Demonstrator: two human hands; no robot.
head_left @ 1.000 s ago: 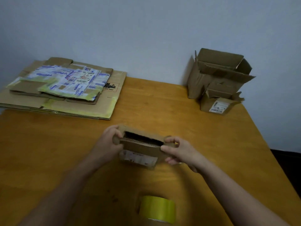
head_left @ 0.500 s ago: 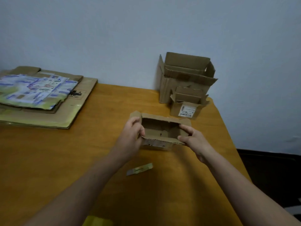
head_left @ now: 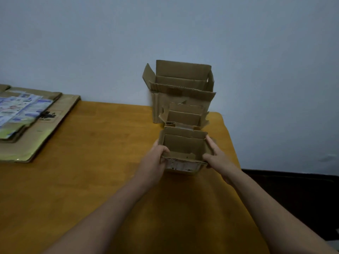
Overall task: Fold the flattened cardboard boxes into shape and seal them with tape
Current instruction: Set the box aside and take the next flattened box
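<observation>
A small brown cardboard box (head_left: 183, 146) with its top flaps open stands on the wooden table (head_left: 95, 147), a white label on its near side. My left hand (head_left: 156, 160) grips its left wall, thumb over the rim. My right hand (head_left: 216, 156) grips its right wall the same way. Just behind it sits another small open box (head_left: 184, 117), and behind that a larger open box (head_left: 181, 88) against the wall. No tape roll is in view.
A stack of flattened cardboard (head_left: 36, 129) with printed sheets on top lies at the left of the table. The table's right edge runs close to the boxes, with dark floor beyond. A pale wall backs the table.
Both hands have carried the small box away from me and to the right, up to the two standing boxes. The yellow tape roll and a tape scrap have dropped out of view.
</observation>
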